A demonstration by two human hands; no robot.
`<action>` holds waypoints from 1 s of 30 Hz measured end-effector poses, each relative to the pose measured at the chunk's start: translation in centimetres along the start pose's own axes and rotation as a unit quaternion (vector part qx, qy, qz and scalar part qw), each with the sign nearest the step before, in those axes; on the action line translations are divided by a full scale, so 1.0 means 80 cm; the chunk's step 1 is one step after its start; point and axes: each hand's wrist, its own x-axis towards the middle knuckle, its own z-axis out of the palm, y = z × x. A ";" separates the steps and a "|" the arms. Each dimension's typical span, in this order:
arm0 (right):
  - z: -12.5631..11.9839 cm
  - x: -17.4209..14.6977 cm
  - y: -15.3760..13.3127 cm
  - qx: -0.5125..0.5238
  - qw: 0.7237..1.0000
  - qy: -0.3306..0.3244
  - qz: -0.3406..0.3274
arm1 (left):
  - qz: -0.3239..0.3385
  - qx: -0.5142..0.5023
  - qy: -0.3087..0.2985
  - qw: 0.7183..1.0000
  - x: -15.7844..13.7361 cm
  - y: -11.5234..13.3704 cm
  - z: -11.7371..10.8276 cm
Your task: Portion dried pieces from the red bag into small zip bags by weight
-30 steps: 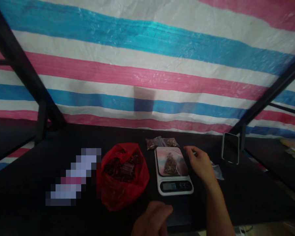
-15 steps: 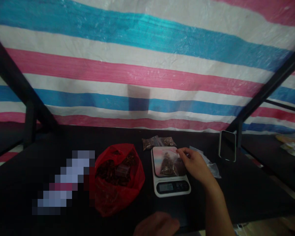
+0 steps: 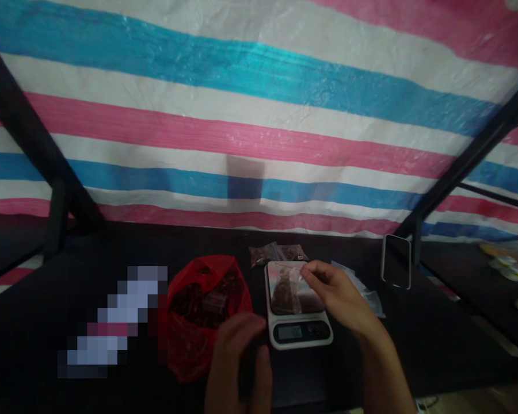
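My right hand (image 3: 334, 290) pinches the top corner of a clear zip bag (image 3: 287, 292) with brown dried pieces in it. The bag is over the plate of a white digital kitchen scale (image 3: 300, 342); whether it still rests on the plate I cannot tell. My left hand (image 3: 242, 351), slightly blurred, is raised in front of the scale's left side, thumb and fingers apart, holding nothing. Behind it an open red plastic bag (image 3: 190, 356) holds dark brown dried pieces and a small clear scoop or box (image 3: 216, 302).
Two filled zip bags (image 3: 263, 255) lie behind the scale. Flat clear bags (image 3: 373, 302) lie to its right, near a phone (image 3: 396, 261) propped upright. A pixelated strip (image 3: 116, 316) lies left. Black frame bars and a striped sheet (image 3: 242, 132) stand behind the black table (image 3: 125, 241).
My left hand has risen from the bottom edge towards the scale and opened. My right hand has shifted slightly left with the zip bag, which has turned on the scale.
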 end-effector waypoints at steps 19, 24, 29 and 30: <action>0.103 0.002 -0.066 0.046 0.993 -0.078 -0.079 | -0.239 -0.191 -0.030 0.952 0.097 -0.014 -0.038; 0.128 0.002 -0.079 0.073 0.990 -0.074 -0.095 | -0.214 -0.183 -0.018 0.960 0.102 -0.012 -0.052; 0.137 0.005 -0.087 0.073 0.991 -0.058 -0.099 | -0.189 -0.195 -0.028 0.962 0.099 -0.014 -0.055; 0.132 0.010 -0.084 0.076 0.992 -0.027 -0.102 | -0.179 -0.197 -0.033 0.963 0.095 -0.015 -0.055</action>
